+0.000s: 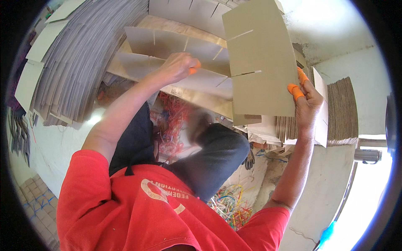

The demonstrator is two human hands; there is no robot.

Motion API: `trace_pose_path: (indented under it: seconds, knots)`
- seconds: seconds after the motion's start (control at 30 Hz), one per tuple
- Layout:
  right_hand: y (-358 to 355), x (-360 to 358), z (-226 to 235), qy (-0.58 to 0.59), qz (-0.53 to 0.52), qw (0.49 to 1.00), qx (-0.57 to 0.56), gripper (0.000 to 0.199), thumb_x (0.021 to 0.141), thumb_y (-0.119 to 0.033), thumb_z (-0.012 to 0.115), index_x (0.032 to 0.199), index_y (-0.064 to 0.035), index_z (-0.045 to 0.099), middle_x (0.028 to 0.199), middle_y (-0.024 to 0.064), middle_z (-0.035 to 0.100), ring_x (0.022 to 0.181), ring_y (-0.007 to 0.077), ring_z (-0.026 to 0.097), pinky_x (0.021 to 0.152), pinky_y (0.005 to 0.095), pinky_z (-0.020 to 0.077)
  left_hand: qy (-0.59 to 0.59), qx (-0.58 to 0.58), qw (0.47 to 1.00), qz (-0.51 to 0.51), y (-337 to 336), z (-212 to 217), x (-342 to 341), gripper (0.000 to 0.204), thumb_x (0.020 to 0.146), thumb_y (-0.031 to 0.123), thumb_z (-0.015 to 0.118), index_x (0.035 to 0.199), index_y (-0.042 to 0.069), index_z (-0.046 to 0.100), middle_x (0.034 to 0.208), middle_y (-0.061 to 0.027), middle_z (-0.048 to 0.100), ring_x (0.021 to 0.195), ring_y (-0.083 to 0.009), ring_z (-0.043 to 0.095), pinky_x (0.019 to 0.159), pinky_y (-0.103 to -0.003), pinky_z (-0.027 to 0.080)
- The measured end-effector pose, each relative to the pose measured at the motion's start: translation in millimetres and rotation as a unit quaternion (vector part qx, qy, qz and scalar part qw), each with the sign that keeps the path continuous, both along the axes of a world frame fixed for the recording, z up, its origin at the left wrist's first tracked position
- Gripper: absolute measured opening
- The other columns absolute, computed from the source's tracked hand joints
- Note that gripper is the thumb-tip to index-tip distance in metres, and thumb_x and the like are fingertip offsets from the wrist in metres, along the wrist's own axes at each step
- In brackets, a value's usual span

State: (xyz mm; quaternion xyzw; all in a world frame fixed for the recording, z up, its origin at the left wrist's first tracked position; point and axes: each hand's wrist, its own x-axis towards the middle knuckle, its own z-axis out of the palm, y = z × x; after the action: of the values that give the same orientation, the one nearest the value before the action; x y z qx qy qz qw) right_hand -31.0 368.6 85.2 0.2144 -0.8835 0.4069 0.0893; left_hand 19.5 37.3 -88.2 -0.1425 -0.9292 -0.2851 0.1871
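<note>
My right hand (309, 102), with orange covers on two fingers, grips the right edge of a slotted cardboard sheet (264, 54). This sheet stands raised and tilted, with two cut slits on its left side. My left hand (180, 67) is closed, an orange cover showing at its tip, in front of the standing cardboard strips. Whatever its fingers hold, if anything, is hidden. Below that hand lies one slotted cardboard strip (203, 81); behind it stands another slotted strip (171, 42). Both rest over a wooden board (209, 106).
A tall stack of cardboard sheets (83, 54) fills the left. More stacked cardboard (342, 111) stands at the right beside a wall (347, 67). Red strapping scraps (173, 117) lie beyond my legs, and a tangle of coloured straps (230, 205) lies on the floor.
</note>
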Motion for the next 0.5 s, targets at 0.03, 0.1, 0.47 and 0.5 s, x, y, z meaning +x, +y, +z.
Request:
trace_pose_path:
  seconds: [0.03, 0.1, 0.47, 0.5]
  knots:
    - [-4, -3, -2, -0.005, 0.006, 1.000, -0.003, 0.048, 0.084, 0.009, 0.061, 0.131, 0.0010, 0.056, 0.093, -0.0001, 0.065, 0.081, 0.0034, 0.053, 0.076, 0.0180, 0.0451, -0.001, 0.002, 1.000, -0.005, -1, -2, -1, 0.015, 0.077, 0.006, 0.071, 0.091, 0.004, 0.070, 0.079, -0.0155, 0.062, 0.079, -0.0349, 0.062, 0.069, -0.046, 0.048]
    - [-16, -1, -5, -0.014, -0.007, 1.000, -0.011, 0.048, 0.083, 0.009, 0.061, 0.130, 0.0030, 0.056, 0.097, 0.0034, 0.067, 0.086, 0.0040, 0.055, 0.078, 0.0186, 0.0459, -0.001, 0.007, 1.000, -0.015, -2, -5, -5, 0.016, 0.076, 0.006, 0.071, 0.092, 0.004, 0.070, 0.079, -0.0158, 0.063, 0.078, -0.0353, 0.062, 0.068, -0.046, 0.048]
    - [-29, -2, -5, 0.015, 0.003, 1.000, 0.028, 0.046, 0.083, 0.008, 0.062, 0.128, 0.0026, 0.057, 0.101, 0.0069, 0.070, 0.080, 0.0041, 0.052, 0.071, 0.0197, 0.0471, -0.013, 0.025, 1.000, -0.005, -5, -7, -13, 0.014, 0.074, 0.006, 0.070, 0.088, 0.003, 0.070, 0.078, -0.0173, 0.065, 0.078, -0.0356, 0.064, 0.070, -0.045, 0.049]
    - [-27, -3, -2, -0.007, 0.004, 1.000, 0.006, 0.046, 0.083, 0.008, 0.062, 0.128, 0.0027, 0.057, 0.103, 0.0072, 0.070, 0.081, 0.0043, 0.053, 0.072, 0.0198, 0.0474, -0.010, 0.025, 1.000, -0.007, -5, -6, -14, 0.014, 0.074, 0.006, 0.070, 0.087, 0.003, 0.070, 0.078, -0.0174, 0.065, 0.078, -0.0355, 0.064, 0.070, -0.045, 0.050]
